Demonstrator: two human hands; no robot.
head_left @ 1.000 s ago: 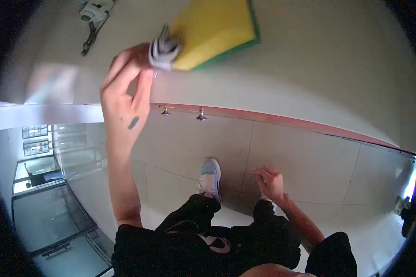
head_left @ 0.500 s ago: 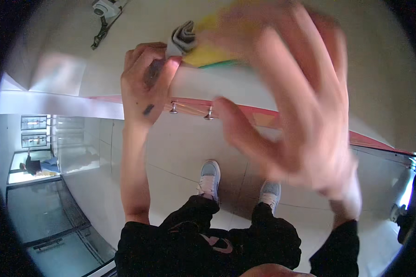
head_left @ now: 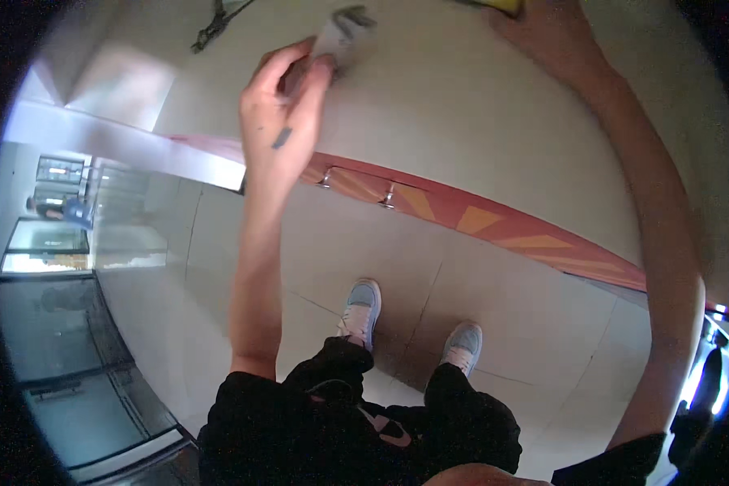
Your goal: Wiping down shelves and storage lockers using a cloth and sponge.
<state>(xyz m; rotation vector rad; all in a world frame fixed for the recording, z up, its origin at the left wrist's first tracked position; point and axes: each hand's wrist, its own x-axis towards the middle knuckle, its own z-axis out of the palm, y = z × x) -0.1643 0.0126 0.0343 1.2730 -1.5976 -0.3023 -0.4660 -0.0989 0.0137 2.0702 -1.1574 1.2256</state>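
My left hand (head_left: 287, 101) is closed around a small roll of grey, cloth-like material (head_left: 344, 36), held above the pale tabletop. Its dark folded end points up and away from me, and motion blurs it. Far to the right, my right hand (head_left: 551, 36) reaches over the table at the top edge of the view. A yellow piece (head_left: 506, 6) shows against its thumb side and appears to be in its grip. Most of that piece, along with the fingertips, is cut off by the frame, so its kind cannot be told.
The pale table (head_left: 445, 121) has a red and orange patterned front edge (head_left: 494, 227) with small metal knobs. A dark strap or cord (head_left: 211, 32) lies at the far left. Below is the tiled floor (head_left: 510, 324), with my shoes (head_left: 360, 308) on it. A person (head_left: 65, 211) is at far left.
My right hand has swung from the middle to the far right, and the yellow piece has shifted with it, away from the grey roll. My left hand still holds the roll, slightly higher in view.
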